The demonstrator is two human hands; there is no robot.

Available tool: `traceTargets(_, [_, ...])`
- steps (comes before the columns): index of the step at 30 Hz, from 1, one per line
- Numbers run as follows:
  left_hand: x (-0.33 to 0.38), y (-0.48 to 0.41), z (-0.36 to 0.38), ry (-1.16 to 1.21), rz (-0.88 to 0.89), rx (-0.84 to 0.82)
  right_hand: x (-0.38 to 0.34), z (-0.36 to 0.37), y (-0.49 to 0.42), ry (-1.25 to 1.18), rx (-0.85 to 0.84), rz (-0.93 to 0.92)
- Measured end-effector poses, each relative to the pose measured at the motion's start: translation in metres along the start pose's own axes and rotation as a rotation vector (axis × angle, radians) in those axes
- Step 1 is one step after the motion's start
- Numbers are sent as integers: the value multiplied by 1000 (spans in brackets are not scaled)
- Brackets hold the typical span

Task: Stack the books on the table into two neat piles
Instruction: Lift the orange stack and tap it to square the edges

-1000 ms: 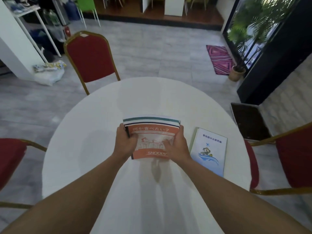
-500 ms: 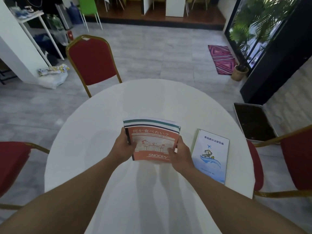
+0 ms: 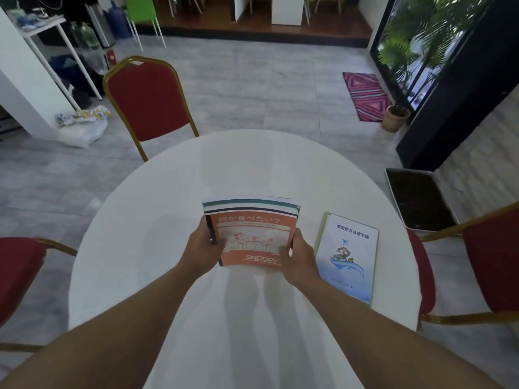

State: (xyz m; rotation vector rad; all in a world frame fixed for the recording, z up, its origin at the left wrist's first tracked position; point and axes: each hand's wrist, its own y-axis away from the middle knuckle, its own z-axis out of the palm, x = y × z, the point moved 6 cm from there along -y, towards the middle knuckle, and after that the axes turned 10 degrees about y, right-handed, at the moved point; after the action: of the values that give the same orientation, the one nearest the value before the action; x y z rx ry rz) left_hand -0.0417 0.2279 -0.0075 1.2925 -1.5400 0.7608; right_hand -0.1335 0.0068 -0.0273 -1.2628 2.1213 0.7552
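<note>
While clamped from both sides, stack of books (image 3: 251, 234) sits between the fingers, orange Snoopy cover on top. Left hand (image 3: 202, 249) grips left edge, thumb on cover; right hand (image 3: 298, 255) grips right edge. Blue-white book (image 3: 348, 255) lies flat just right of right-hand fingers, on white round table (image 3: 168, 220). Red chair (image 3: 148, 99) well beyond fingertips.

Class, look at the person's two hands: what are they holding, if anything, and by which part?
Both hold the pile of books, orange book on top. The left hand grips its left edge, the right hand its right edge, near the lower corners.
</note>
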Motion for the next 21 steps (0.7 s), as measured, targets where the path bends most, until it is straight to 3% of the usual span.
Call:
traceTargets(15, [-6, 7, 13, -54, -59, -50, 13, 1, 4, -23, -47, 9])
traceTargets(21, [-4, -2, 16, 55, -152, -67, 8, -8, -4, -152, -109, -25])
